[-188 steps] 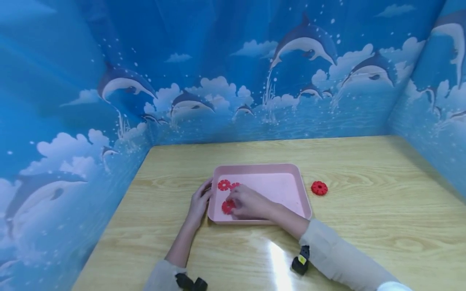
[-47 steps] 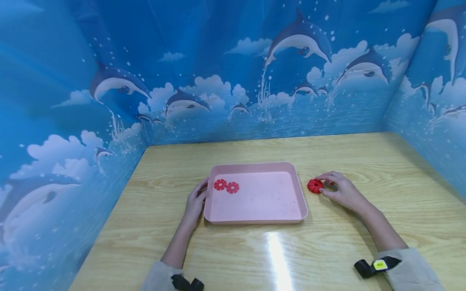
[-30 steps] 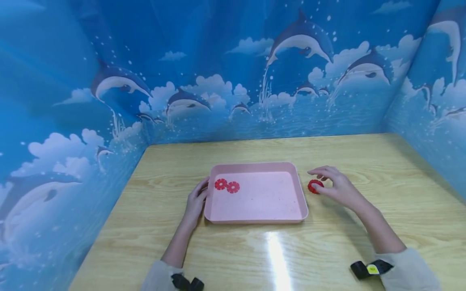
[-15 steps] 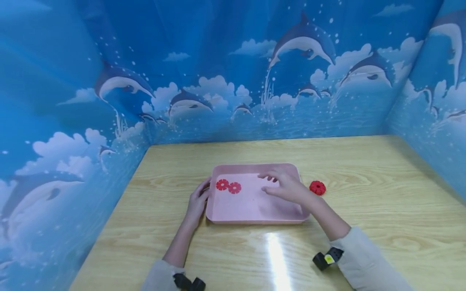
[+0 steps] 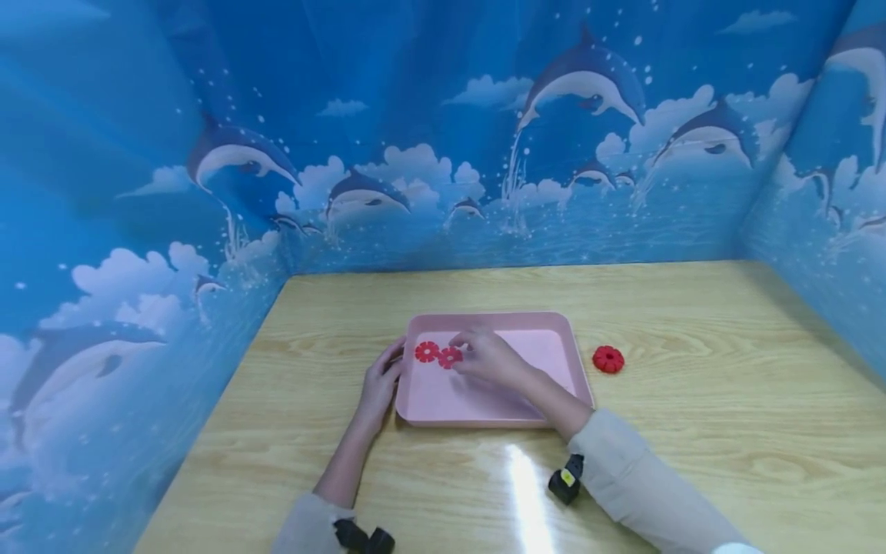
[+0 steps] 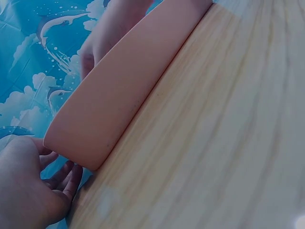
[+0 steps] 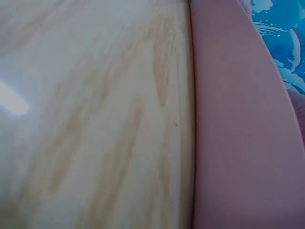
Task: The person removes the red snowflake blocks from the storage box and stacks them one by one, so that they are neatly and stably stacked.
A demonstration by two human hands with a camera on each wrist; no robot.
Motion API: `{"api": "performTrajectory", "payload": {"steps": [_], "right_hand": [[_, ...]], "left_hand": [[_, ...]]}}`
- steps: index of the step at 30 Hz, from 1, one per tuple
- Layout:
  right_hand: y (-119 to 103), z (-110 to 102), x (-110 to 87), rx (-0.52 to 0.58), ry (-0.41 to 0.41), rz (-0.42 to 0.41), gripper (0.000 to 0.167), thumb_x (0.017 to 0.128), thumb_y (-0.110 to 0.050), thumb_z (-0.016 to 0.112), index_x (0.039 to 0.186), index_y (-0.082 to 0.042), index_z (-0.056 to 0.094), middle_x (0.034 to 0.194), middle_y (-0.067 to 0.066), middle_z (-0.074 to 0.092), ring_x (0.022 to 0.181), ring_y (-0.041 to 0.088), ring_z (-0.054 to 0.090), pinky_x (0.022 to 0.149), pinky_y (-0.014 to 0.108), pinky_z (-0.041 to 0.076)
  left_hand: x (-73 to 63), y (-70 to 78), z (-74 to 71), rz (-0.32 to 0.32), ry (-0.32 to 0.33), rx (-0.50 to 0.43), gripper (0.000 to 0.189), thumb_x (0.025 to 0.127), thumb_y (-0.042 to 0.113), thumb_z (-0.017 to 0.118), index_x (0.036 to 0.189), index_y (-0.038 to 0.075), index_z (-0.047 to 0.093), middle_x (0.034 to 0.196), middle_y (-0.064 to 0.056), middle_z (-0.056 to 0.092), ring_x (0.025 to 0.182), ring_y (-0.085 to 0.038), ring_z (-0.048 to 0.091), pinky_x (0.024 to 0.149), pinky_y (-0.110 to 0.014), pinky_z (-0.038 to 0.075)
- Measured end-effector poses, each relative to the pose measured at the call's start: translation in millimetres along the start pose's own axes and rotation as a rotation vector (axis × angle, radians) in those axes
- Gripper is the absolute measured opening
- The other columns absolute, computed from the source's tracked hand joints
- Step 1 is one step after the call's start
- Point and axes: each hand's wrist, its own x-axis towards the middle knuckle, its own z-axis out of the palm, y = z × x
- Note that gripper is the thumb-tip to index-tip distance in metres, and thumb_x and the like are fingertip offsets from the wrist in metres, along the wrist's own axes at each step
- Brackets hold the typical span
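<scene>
A shallow pink tray (image 5: 477, 422) lies on the table, its left wall touched by the fingers of my left hand (image 5: 377, 385). In the left wrist view, that hand (image 6: 33, 183) rests at the tray's outer end with loosely bent fingers. Two red notched flower-shaped discs, a left one (image 5: 426, 352) and a right one (image 5: 447, 358), lie side by side in the tray, seemingly joined or touching. Over the tray, my right hand (image 5: 493, 360) has thumb and fingers spread apart at the right disc's edge, covering part of it. Whether they touch it is hard to see.
Right of the tray, a thicker red flower-shaped piece (image 5: 608, 359), looking like stacked discs, sits on the wooden table (image 5: 692, 369). A blue dolphin-print curtain (image 5: 415, 115) borders the back and sides. The right wrist view mostly holds tabletop and tray wall (image 7: 243, 124).
A further red disc left the tray's lower left. My right hand was at the stacked piece on the right, left it there, and moved left over the tray. My left hand stayed put.
</scene>
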Motion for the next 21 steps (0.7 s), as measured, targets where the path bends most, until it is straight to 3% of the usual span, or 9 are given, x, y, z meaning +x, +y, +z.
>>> {"api": "performTrajectory", "payload": {"steps": [5, 9, 13, 21], "right_hand": [[4.1, 9.5, 5.6, -0.035, 0.025, 0.030, 0.034, 0.074, -0.012, 0.075, 0.105, 0.000, 0.065, 0.096, 0.009, 0.055, 0.085, 0.019, 0.051, 0.074, 0.030, 0.047], [7.6, 14.2, 7.1, -0.062, 0.022, 0.054, 0.038, 0.073, -0.013, 0.076, 0.107, -0.001, 0.065, 0.096, 0.007, 0.053, 0.086, 0.018, 0.048, 0.074, 0.029, 0.046], [10.0, 17.1, 7.5, -0.088, 0.037, 0.035, 0.039, 0.072, -0.015, 0.076, 0.107, -0.001, 0.064, 0.100, 0.006, 0.054, 0.095, 0.020, 0.048, 0.081, 0.031, 0.045], [17.2, 20.6, 8.2, -0.122, 0.068, -0.014, 0.037, 0.071, -0.014, 0.076, 0.105, -0.001, 0.065, 0.097, 0.005, 0.056, 0.096, 0.020, 0.049, 0.085, 0.030, 0.044]], "left_hand": [[-0.3, 0.4, 0.7, 0.006, 0.003, 0.006, 0.041, 0.093, 0.006, 0.048, 0.134, 0.003, 0.045, 0.128, -0.020, 0.048, 0.113, -0.031, 0.047, 0.092, -0.039, 0.043], [0.1, 0.2, 0.5, 0.007, 0.008, 0.010, 0.041, 0.093, 0.006, 0.048, 0.133, 0.002, 0.046, 0.128, -0.019, 0.048, 0.113, -0.031, 0.047, 0.091, -0.038, 0.043], [0.1, 1.0, 0.0, 0.006, 0.009, 0.010, 0.041, 0.092, 0.006, 0.048, 0.133, 0.004, 0.047, 0.128, -0.018, 0.048, 0.113, -0.030, 0.047, 0.092, -0.039, 0.043], [0.3, 1.8, 0.4, 0.000, 0.001, 0.010, 0.041, 0.093, 0.006, 0.048, 0.134, 0.004, 0.046, 0.130, -0.018, 0.047, 0.114, -0.030, 0.046, 0.093, -0.040, 0.042]]}}
